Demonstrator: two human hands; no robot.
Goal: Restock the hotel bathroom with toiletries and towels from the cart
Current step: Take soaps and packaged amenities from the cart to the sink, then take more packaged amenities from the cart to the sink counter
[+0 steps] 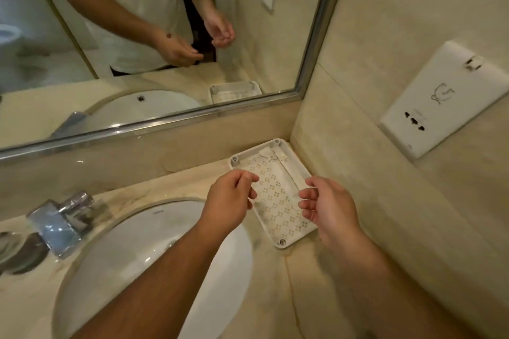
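While left hand [228,197] and right hand [329,208] hover empty, half-curled, over the tray [276,202], a bump could slide it into the sink [132,261]

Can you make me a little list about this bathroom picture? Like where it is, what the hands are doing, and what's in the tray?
place: bathroom counter beside a white sink
tray: white tray in the corner by the wall
in tray: flat white packet along the far side
left hand: left hand over the tray, fingers loosely curled, holding nothing
right hand: right hand over the tray, also holding nothing
other stuff: shiny faucet, mirror, socket panel
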